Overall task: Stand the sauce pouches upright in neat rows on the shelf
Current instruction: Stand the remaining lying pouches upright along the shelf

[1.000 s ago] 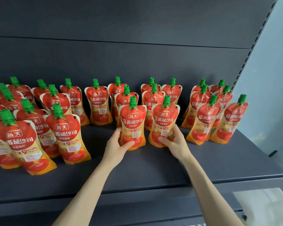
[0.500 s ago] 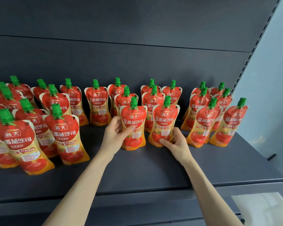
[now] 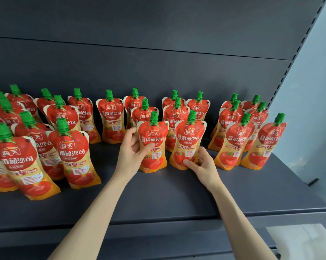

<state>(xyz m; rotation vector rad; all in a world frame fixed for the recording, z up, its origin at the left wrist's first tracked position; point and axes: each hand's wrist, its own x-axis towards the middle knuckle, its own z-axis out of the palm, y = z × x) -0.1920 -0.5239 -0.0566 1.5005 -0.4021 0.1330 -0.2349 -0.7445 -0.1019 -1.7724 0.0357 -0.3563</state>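
Several red-and-orange sauce pouches with green caps stand upright on the dark grey shelf (image 3: 177,199). My left hand (image 3: 133,151) grips the left side of a front centre pouch (image 3: 154,145), thumb across its label. My right hand (image 3: 201,165) holds the lower right corner of the neighbouring pouch (image 3: 189,139), fingers pinching its base. Both pouches stand upright on the shelf, side by side. Behind them stand more pouches (image 3: 175,117) in short columns.
A large group of pouches (image 3: 72,152) fills the shelf's left part, some leaning. Another group (image 3: 235,143) stands at the right, near the shelf's perforated upright (image 3: 289,64). The shelf's back panel (image 3: 158,68) rises behind. A white object (image 3: 299,239) lies below right.
My left hand has slid up from the pouch's base to its middle. My right hand stays at the base of the other pouch, which shifted slightly.
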